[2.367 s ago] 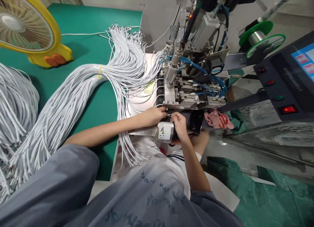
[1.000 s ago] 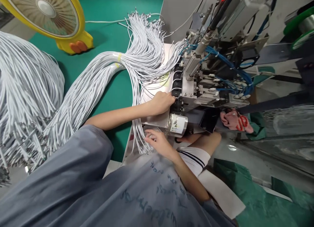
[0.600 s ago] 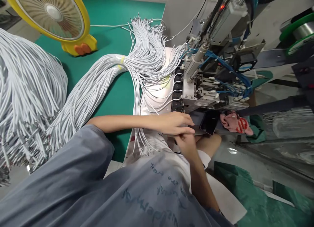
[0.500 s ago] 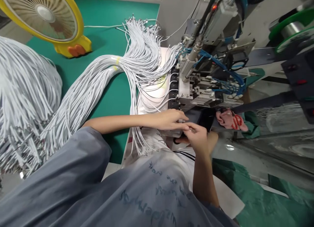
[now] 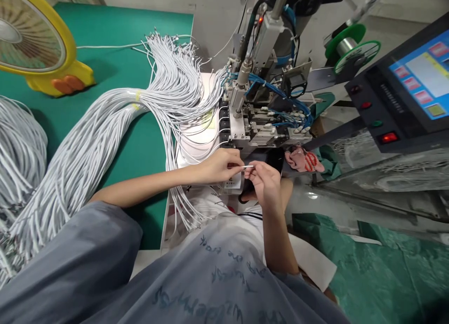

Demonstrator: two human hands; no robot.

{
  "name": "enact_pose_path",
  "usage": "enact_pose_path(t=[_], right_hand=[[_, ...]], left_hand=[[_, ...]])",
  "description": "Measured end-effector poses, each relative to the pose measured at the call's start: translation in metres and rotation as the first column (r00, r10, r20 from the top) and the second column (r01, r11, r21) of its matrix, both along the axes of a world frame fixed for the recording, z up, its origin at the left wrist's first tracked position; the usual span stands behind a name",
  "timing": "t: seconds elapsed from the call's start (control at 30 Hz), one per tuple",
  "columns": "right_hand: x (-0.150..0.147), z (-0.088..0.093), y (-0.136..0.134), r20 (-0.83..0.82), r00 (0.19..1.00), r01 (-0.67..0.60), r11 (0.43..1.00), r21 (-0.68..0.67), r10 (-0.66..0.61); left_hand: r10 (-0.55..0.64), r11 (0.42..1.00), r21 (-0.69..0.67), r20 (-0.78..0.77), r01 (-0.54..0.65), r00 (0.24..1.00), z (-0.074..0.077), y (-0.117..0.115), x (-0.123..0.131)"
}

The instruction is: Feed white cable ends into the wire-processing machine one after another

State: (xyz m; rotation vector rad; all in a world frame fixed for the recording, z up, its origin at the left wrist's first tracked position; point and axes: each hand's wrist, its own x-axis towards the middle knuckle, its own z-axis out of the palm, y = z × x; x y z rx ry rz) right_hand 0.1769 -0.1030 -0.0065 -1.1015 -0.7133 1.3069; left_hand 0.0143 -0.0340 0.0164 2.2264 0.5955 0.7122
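Note:
Between my two hands a thin white cable shows its short end. My left hand pinches it from the left, fingers curled. From the right, the fingertips of my right hand close on the cable's tip. Both hands are just in front of the machine's row of black clamps, which hold several white cables. Left of them a large bundle of white cables lies across the green mat, bound with yellow tape. Some loose cable ends hang toward my lap.
A yellow fan stands at the left on the green mat. At the right are a control panel with a lit screen, a green wire spool and a pink cloth. Green sheeting lies low at right.
My hands have drawn slightly apart, and a white cable now shows between the fingertips. The view has turned to the right, bringing the control panel's screen into sight.

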Motion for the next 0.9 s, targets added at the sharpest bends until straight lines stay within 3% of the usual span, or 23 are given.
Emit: enact_pose_path(t=[0.13, 0.3, 0.43, 0.57, 0.7, 0.8, 0.9], right_hand=[[-0.008, -0.006, 0.002, 0.086, 0.995, 0.051, 0.998, -0.020, -0.049], [-0.012, -0.016, 0.001, 0.261, 0.942, 0.168, 0.969, 0.182, -0.212], [-0.011, -0.014, -0.001, 0.365, 0.911, 0.110, 0.967, 0.230, -0.191], [-0.008, -0.001, -0.002, 0.486, 0.855, 0.112, 0.979, 0.168, -0.181], [-0.001, 0.011, -0.002, 0.568, 0.819, 0.025, 0.995, 0.100, -0.078], [0.000, 0.010, -0.002, 0.580, 0.812, 0.002, 0.995, 0.102, -0.061], [-0.004, 0.003, -0.003, 0.548, 0.827, 0.039, 0.986, 0.165, -0.124]], left_hand=[[0.034, 0.999, -0.003, 0.035, -0.034, 0.999, -0.004, 0.001, 0.001], [-0.067, 0.996, -0.054, 0.015, 0.068, 0.998, -0.002, 0.004, -0.001], [-0.108, 0.994, -0.024, -0.017, 0.108, 0.994, -0.001, 0.008, -0.002], [-0.056, 0.995, 0.077, -0.014, 0.057, 0.998, -0.006, 0.009, -0.002], [-0.049, 0.989, 0.137, -0.001, 0.048, 0.999, -0.009, 0.009, -0.003], [-0.052, 0.991, 0.125, 0.018, 0.050, 0.998, -0.007, 0.007, -0.003], [-0.038, 0.998, 0.050, 0.059, 0.035, 0.998, -0.001, 0.003, -0.002]])
